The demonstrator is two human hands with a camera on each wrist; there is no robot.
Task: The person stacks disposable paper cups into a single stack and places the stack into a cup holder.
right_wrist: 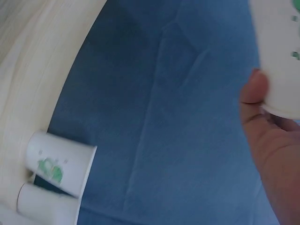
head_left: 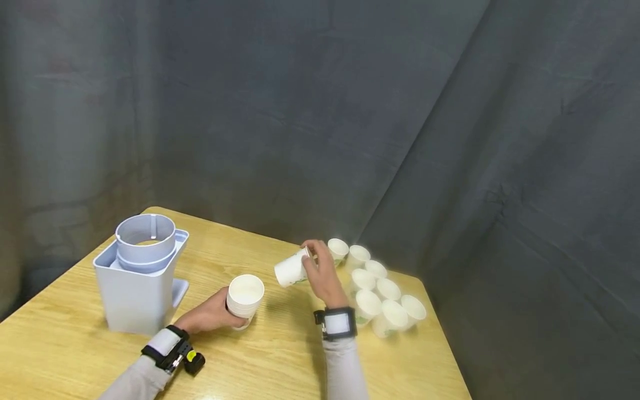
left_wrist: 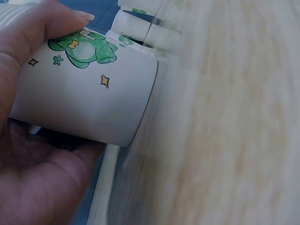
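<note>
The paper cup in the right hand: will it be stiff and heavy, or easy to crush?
The paper cup is probably light: the right hand lifts it tilted by fingertips alone. Its thin wall likely dents under a hard squeeze. Laid sideways, its round body may roll.

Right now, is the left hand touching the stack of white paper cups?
Touching. The head view shows the left hand wrapped around the stack of white paper cups; the left wrist view shows the thumb and palm pressed against the cup wall.

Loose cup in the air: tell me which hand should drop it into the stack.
Right. The right hand already grips the loose cup, tipped on its side just beside the stack of cups. The left hand is busy gripping that stack, mouth up, on the table.
</note>
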